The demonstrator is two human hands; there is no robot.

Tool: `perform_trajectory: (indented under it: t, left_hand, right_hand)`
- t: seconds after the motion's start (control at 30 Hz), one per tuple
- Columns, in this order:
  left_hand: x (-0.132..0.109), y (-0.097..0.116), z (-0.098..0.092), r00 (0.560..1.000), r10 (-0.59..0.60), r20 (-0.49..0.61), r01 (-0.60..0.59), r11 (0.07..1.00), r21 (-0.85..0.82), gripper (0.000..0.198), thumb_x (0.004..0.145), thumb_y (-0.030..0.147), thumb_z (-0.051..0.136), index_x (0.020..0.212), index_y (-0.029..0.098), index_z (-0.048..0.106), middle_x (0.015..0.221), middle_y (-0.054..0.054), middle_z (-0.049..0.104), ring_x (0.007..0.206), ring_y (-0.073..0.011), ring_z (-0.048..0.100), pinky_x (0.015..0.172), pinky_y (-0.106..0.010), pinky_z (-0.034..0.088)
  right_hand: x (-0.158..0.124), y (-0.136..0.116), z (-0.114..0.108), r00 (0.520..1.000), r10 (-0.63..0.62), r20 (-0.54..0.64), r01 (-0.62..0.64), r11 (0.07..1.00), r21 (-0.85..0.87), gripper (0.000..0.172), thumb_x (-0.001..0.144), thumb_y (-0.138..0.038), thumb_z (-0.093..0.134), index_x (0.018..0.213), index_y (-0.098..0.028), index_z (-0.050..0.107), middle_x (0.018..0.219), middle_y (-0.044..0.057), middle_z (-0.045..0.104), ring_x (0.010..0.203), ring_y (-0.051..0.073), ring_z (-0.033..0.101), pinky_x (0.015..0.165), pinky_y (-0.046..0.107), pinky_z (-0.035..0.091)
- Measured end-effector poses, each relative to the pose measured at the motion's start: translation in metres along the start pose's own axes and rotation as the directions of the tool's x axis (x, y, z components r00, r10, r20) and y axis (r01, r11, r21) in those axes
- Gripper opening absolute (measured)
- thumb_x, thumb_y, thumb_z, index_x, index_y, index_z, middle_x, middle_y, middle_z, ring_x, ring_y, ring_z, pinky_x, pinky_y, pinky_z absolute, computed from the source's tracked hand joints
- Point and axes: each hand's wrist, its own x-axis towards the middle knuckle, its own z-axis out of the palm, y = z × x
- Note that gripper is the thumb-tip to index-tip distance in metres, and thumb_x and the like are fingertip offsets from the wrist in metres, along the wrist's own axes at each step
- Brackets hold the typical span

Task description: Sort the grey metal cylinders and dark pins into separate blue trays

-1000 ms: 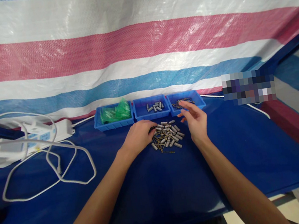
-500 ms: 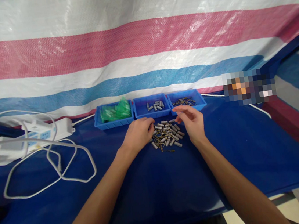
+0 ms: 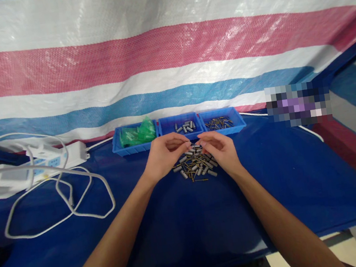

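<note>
Over the far side of a mixed pile of small grey metal cylinders and thin brass-coloured pins (image 3: 199, 166), my two hands meet almost fingertip to fingertip. My left hand (image 3: 166, 153) is closed in a pinch, thumb against forefinger. From the other side, my right hand (image 3: 220, 150) pinches in the same way. Whatever sits between the fingertips is too small to make out. Just beyond is a blue bin with cylinders (image 3: 181, 119), and to its right a blue bin with thin pins (image 3: 239, 120).
A third blue bin (image 3: 137, 148) holds crumpled green plastic (image 3: 146, 130). On the left lie a white power strip (image 3: 76, 152) and a looped white cable (image 3: 105, 213). A striped sheet (image 3: 166, 51) hangs behind the blue-covered table (image 3: 192, 237). One patch at right is pixelated.
My left hand has lifted from the pile's left edge and turned into a pinch. My right hand has moved left from near the pin bin, bringing the fingertips together.
</note>
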Motion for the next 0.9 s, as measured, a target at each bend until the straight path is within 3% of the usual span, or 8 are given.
perform_trajectory:
  t: [0.1,0.33,0.67,0.9]
  left_hand:
    - [0.0012,0.0001,-0.0008,1.0,-0.019,0.012,0.02,0.999,-0.035,0.026,0.083,0.039,0.081,0.089,0.015,0.074,0.083,-0.006,0.08,0.078,-0.0193,0.076,0.077,-0.029,0.062]
    - [-0.0003,0.0033,0.0016,0.999,-0.036,0.003,0.036,0.993,0.114,0.038,0.09,0.049,0.072,0.071,0.016,0.067,0.068,-0.002,0.071,0.06,-0.0131,0.064,0.06,-0.023,0.05]
    - [-0.0015,-0.0004,0.0013,0.995,-0.036,0.088,0.015,0.972,0.236,0.046,0.099,0.049,0.058,0.067,0.016,0.063,0.061,-0.001,0.064,0.057,-0.012,0.057,0.057,-0.023,0.044]
    - [-0.0017,0.0053,-0.0009,0.996,-0.047,0.079,0.034,0.986,0.161,0.034,0.09,0.048,0.071,0.08,0.016,0.069,0.072,-0.003,0.072,0.065,-0.015,0.067,0.06,-0.024,0.051]
  right_hand:
    - [-0.0014,0.0012,0.0011,0.996,0.056,0.07,-0.06,0.997,0.049,0.027,0.082,-0.04,0.082,0.104,-0.025,0.076,0.09,0.003,0.08,0.072,0.019,0.073,0.067,0.032,0.059]
    - [-0.003,0.0011,0.0029,0.971,0.157,0.179,-0.189,0.966,0.177,0.035,0.073,-0.038,0.091,0.103,-0.026,0.077,0.09,0.003,0.082,0.076,0.02,0.076,0.072,0.034,0.061]
    - [0.0002,0.004,-0.0001,0.979,0.17,0.114,-0.192,0.957,0.219,0.028,0.073,-0.037,0.092,0.094,-0.024,0.08,0.082,0.001,0.08,0.064,0.015,0.068,0.06,0.028,0.054]
    - [0.0013,0.0047,-0.0008,0.982,0.17,0.084,-0.182,0.97,0.164,0.027,0.073,-0.041,0.091,0.091,-0.024,0.081,0.081,0.002,0.08,0.064,0.017,0.068,0.06,0.03,0.055]
